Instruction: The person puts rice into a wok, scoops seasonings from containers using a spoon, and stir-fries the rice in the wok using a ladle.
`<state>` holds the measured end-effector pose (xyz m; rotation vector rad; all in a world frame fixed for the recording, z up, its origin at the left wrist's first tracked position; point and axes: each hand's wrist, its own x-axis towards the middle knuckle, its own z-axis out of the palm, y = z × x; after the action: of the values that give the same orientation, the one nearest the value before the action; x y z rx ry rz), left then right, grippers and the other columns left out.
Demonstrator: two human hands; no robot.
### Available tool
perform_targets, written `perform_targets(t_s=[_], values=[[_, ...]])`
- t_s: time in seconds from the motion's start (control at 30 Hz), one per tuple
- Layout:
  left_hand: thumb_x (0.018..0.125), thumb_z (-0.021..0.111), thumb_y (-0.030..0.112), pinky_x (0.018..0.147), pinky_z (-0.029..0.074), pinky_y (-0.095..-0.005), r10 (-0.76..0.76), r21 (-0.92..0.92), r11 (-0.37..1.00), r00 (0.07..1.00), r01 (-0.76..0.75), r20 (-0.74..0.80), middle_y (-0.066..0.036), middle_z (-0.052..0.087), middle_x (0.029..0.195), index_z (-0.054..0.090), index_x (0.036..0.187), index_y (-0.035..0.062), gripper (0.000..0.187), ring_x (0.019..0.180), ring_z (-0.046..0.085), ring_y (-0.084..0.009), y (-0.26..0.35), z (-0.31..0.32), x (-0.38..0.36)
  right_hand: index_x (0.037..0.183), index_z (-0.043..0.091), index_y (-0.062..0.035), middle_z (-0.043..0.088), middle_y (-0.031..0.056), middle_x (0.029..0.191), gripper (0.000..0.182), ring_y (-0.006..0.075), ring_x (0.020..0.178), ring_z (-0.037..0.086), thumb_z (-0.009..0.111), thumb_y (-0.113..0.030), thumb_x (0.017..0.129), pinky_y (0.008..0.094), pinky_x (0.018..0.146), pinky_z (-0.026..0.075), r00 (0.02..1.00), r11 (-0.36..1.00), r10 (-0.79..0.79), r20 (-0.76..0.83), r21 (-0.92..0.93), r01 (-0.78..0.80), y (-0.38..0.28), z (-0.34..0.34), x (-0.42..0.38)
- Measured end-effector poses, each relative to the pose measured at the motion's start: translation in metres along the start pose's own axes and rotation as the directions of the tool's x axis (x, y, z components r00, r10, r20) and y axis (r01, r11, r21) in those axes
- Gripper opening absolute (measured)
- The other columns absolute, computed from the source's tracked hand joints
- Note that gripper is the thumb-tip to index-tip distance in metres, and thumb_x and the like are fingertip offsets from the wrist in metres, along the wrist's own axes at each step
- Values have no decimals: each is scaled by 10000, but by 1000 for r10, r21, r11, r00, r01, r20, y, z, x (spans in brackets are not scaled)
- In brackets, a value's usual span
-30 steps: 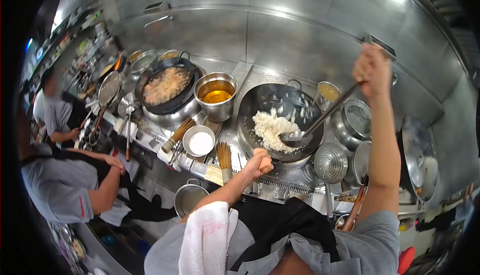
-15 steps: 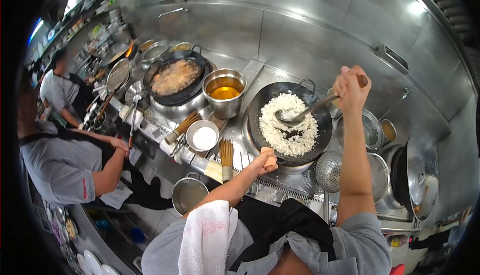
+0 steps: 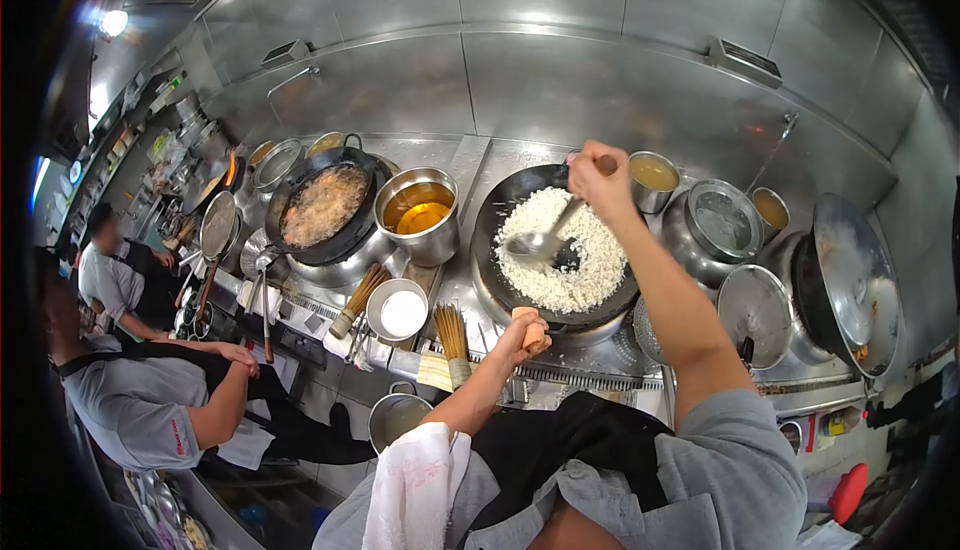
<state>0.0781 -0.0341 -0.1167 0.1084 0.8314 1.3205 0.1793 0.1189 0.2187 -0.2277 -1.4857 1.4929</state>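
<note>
White rice [image 3: 590, 280] is spread in a ring inside a large dark wok [image 3: 515, 186]. My right hand [image 3: 600, 185] is wrapped round the wooden end of a metal ladle [image 3: 540, 247], whose bowl rests in the left part of the rice. At the wok's front edge my left hand [image 3: 522, 338] is closed round an orange-brown grip [image 3: 528, 316]; whether this is a cloth or a handle cover is unclear. A towel [image 3: 420, 485] hangs over my left forearm or shoulder.
Left of the wok stand a pot of yellow oil [image 3: 418, 212], a bowl of white stuff [image 3: 400, 312], bamboo brushes [image 3: 453, 335] and a bubbling wok [image 3: 328, 200]. A strainer [image 3: 755, 312] and another wok [image 3: 850, 280] are at right. Two people [image 3: 150, 405] stand at left.
My right hand has moved left with the ladle, whose handle now stands steeper. The ladle's bowl has shifted to the left part of the rice. The camera view has also shifted.
</note>
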Motion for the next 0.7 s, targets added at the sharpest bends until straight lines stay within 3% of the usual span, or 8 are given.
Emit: perform_targets(t_s=[0.1,0.23,0.33,0.4,0.43,0.5,0.6,0.7], values=[[898,559,229,483,552,-386,-4,-28,1000,997,6,78,-137,605,781,539,879,37,194,565,609,-310,-4,-10,6,602,477,-60,458,-19,517,329,62,416,403,655,-86,878,261,378,299,978,935,64,-198,-330,-128,-27,-26,22],[861,604,208,510,565,-411,-86,-46,995,995,89,53,-134,599,778,539,901,53,173,582,617,-300,2,-5,4,609,432,-103,407,-35,489,358,68,380,370,663,-99,882,252,348,271,957,967,-220,-188,-170,189,-108,-69,46],[832,637,161,540,579,-429,-95,-50,995,992,91,-79,-132,600,791,520,939,70,183,570,607,-291,17,31,-24,624,418,-115,395,-27,475,345,79,358,362,639,-76,886,260,333,276,873,939,-342,-346,-106,326,-69,-102,40],[835,620,144,554,573,-412,-126,-40,992,988,123,-93,-134,603,796,513,911,66,153,573,594,-268,18,32,-24,638,406,-122,383,-17,465,331,90,342,369,619,-57,883,269,325,291,866,983,-160,-474,-1,181,8,-107,21],[835,620,144,554,573,-412,-128,-36,991,988,126,-86,-134,603,796,513,911,66,153,573,594,-268,12,21,-13,642,383,-128,383,-6,460,336,104,326,376,610,-59,880,283,319,305,884,981,-113,-454,92,173,2,-92,15],[839,601,136,543,554,-397,-71,-118,988,974,98,216,-134,599,788,517,879,52,125,593,590,-259,-1,-10,2,656,378,-131,375,-7,470,332,102,340,373,617,-80,880,283,335,311,918,989,0,-396,134,58,-7,-71,12],[846,581,137,528,529,-397,-155,-218,964,988,150,-7,-130,593,778,522,840,42,112,594,576,-259,-4,43,-82,692,380,-133,353,-22,494,349,92,369,362,664,-174,890,276,361,309,969,988,59,-241,150,-23,-77,-37,25],[818,604,104,530,491,-387,-110,-57,993,985,103,-131,-124,546,692,536,773,44,102,589,529,-263,-5,66,-138,725,393,-124,353,-31,504,365,87,376,358,702,-238,884,270,367,307,983,995,27,-181,97,-9,-150,12,22]])
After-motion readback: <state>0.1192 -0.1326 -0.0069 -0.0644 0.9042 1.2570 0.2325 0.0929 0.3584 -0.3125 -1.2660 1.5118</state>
